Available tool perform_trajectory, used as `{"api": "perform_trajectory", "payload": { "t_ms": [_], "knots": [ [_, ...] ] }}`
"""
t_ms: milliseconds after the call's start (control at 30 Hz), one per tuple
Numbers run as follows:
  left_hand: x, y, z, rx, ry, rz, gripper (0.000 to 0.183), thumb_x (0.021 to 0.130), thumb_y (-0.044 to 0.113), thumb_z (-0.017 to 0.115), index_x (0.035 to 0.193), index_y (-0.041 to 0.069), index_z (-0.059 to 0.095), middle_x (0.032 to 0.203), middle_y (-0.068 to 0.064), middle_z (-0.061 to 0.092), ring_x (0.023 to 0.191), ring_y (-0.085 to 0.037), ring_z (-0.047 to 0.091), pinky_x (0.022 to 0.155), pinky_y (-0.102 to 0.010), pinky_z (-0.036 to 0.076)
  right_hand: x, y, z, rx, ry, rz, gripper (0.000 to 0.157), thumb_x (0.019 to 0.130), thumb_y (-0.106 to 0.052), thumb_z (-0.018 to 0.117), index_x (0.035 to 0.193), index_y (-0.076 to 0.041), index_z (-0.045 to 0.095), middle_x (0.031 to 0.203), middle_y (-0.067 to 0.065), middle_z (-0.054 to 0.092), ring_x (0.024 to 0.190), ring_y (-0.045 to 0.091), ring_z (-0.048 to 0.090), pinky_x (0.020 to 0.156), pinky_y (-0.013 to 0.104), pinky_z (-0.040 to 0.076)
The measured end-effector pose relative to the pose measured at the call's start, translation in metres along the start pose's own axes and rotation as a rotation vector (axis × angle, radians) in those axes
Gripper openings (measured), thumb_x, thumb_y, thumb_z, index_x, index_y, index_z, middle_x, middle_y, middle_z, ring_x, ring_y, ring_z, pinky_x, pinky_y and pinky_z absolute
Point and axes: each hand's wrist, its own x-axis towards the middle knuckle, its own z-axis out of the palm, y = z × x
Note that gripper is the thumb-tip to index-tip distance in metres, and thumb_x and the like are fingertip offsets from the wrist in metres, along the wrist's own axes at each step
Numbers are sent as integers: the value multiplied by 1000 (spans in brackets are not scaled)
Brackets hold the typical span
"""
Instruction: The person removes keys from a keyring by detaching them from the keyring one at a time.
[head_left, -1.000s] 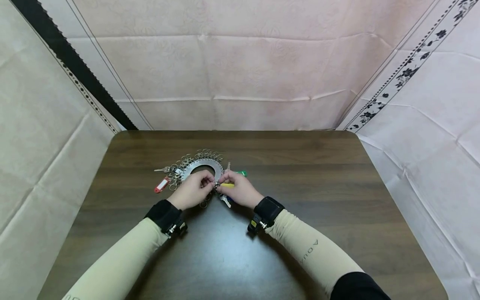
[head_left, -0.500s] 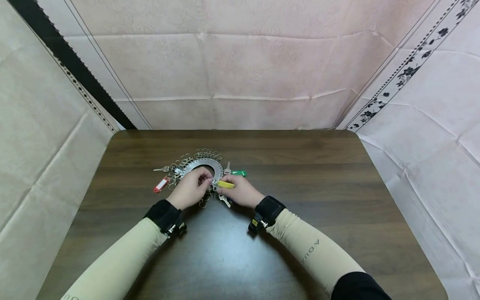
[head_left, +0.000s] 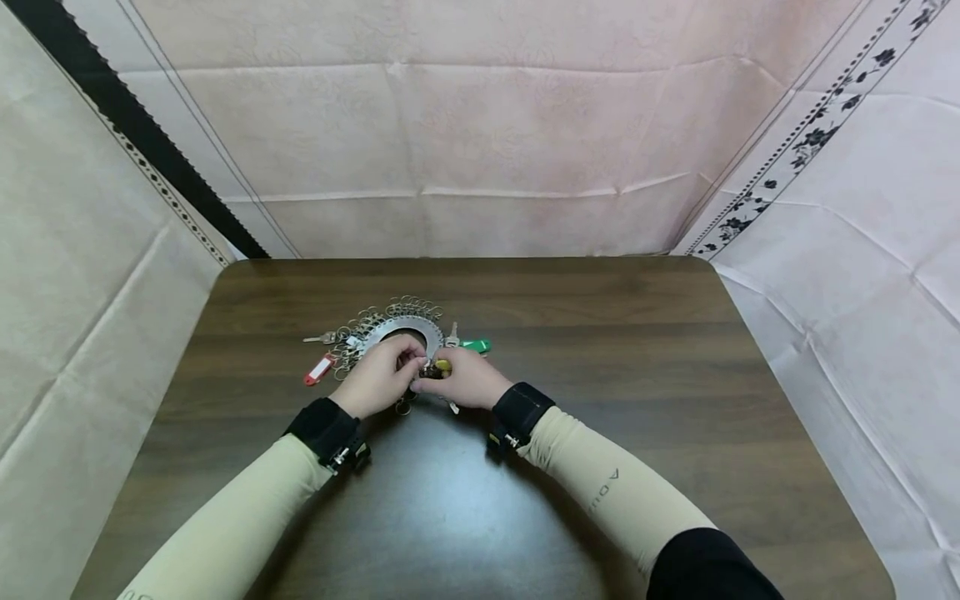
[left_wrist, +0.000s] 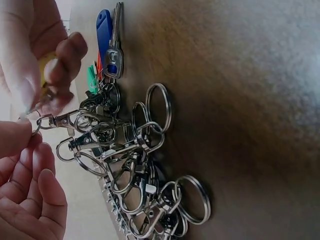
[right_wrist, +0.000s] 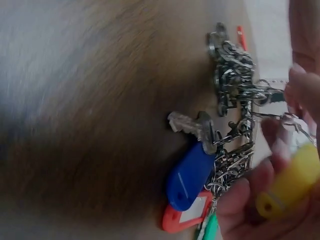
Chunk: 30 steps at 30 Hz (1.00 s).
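My left hand (head_left: 382,377) pinches a small split ring (left_wrist: 36,126) between thumb and fingertips. That ring hangs from a swivel clasp (left_wrist: 62,120) on the grey ring-shaped key holder (head_left: 411,322). My right hand (head_left: 471,379) holds a yellow key tag (right_wrist: 292,182) in its curled fingers, with its fingertips close beside the left hand's. Shiny metal at the tag's upper end is blurred in the right wrist view. A blue key tag (right_wrist: 190,175) with a silver key (right_wrist: 192,127) hangs from the holder under my right hand.
Many clasps and split rings (left_wrist: 195,200) line the holder on the brown wooden table (head_left: 637,375). A red tag (head_left: 320,369) and a key (head_left: 322,338) stick out left. A green tag (head_left: 476,345) and another key (head_left: 453,335) lie right. Pale cloth (head_left: 517,142) hangs behind.
My right hand has moved left and closer to my left hand, turning so that the yellow tag shows less in the head view. My left hand has stayed nearly in place.
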Motion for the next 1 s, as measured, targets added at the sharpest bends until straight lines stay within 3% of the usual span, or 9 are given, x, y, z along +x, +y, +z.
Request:
{"api": "perform_trajectory", "payload": {
  "t_ms": [167, 300, 400, 467, 567, 633, 767, 1000],
  "knots": [
    [1, 0, 0, -2, 4, 17, 4, 94, 13, 59, 93, 10, 61, 88, -5, 60, 75, -17, 52, 68, -36, 46, 1, -2, 0, -115, 80, -24, 44, 92, -41, 59, 59, -16, 42, 54, -5, 34, 51, 9, 38, 49, 21, 30],
    [1, -1, 1, 11, 12, 26, 3, 94, 12, 58, 92, 11, 60, 86, -5, 60, 75, -17, 52, 68, -36, 47, 0, -3, 0, -175, 103, -49, 36, 90, -30, 59, 59, -16, 48, 57, -4, 45, 57, 11, 46, 55, 25, 38],
    [1, -2, 2, 27, 21, 40, 4, 94, 12, 57, 92, 10, 60, 83, -5, 59, 73, -16, 52, 67, -36, 46, -2, -4, 0, -239, 137, -61, 17, 87, -22, 57, 73, -14, 64, 69, -2, 60, 72, 15, 53, 67, 32, 46],
    [1, -3, 2, 29, 26, 43, 4, 94, 11, 57, 91, 10, 60, 81, -5, 58, 72, -16, 52, 66, -36, 45, -4, -5, 0, -256, 158, -69, 17, 87, -18, 56, 91, -11, 70, 84, 1, 68, 84, 17, 57, 78, 37, 49],
    [1, -3, 1, 19, 33, 33, 4, 94, 11, 58, 91, 10, 59, 79, -5, 58, 70, -16, 51, 65, -35, 45, -7, -4, -1, -226, 147, -68, 30, 93, -16, 53, 119, -8, 63, 103, 5, 71, 92, 18, 60, 85, 40, 51],
    [0, -2, 0, 9, 36, 27, 4, 94, 11, 58, 91, 9, 60, 79, -5, 58, 70, -16, 51, 65, -36, 45, -9, -3, -1, -204, 122, -74, 32, 97, -16, 50, 126, -7, 56, 105, 7, 70, 90, 16, 61, 84, 39, 52],
    [-1, -2, -2, 7, 32, 18, 4, 94, 11, 57, 92, 9, 60, 80, -5, 58, 70, -17, 52, 64, -37, 45, -13, 0, -1, -198, 79, -96, 29, 100, -17, 47, 128, -8, 51, 101, 8, 69, 79, 14, 60, 78, 39, 54],
    [1, -1, -2, 12, 11, -6, 5, 94, 13, 58, 96, 8, 61, 83, -5, 61, 73, -17, 53, 67, -37, 47, -12, 6, -2, -226, 93, -124, 23, 100, -20, 48, 119, -12, 55, 99, 6, 70, 86, 15, 63, 79, 40, 55]
  ]
}}
